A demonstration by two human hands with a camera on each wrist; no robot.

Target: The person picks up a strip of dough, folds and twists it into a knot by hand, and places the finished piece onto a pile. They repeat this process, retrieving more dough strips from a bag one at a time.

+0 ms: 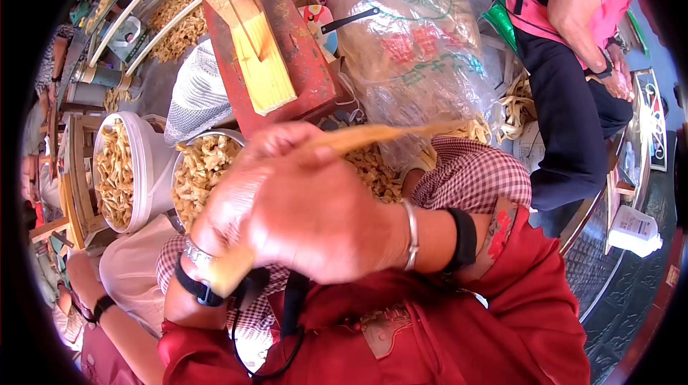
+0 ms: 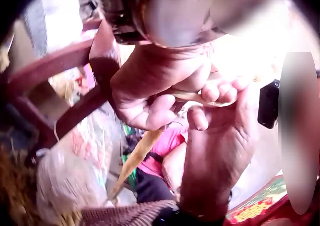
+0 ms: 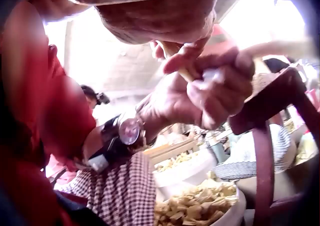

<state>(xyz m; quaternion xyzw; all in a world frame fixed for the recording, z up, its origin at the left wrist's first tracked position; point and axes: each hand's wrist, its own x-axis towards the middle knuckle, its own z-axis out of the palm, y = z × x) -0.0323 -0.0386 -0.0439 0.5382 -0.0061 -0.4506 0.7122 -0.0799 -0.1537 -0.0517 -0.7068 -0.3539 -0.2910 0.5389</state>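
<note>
In front of the red garment, both hands work close together on a long pale-yellow strip (image 1: 358, 138). The left hand (image 1: 223, 202), with a watch at its wrist, pinches the strip between thumb and fingers. Crossing over it in the head view, the right hand (image 1: 315, 217) wears a metal bangle and curls its fingers on the same strip. One long tail stretches to the right, and a short end (image 1: 233, 270) hangs below the hands, blurred. In the left wrist view the tail (image 2: 134, 158) slants down from between the fingers. The part between the palms is mostly hidden.
White buckets (image 1: 148, 177) of small yellowish twisted pieces (image 1: 115, 170) stand at left. Ahead, a red bench (image 1: 308, 84) bears a wooden block tool (image 1: 261, 70). A large clear plastic bag (image 1: 416, 48) lies beyond. A person in pink (image 1: 566, 20) sits at right.
</note>
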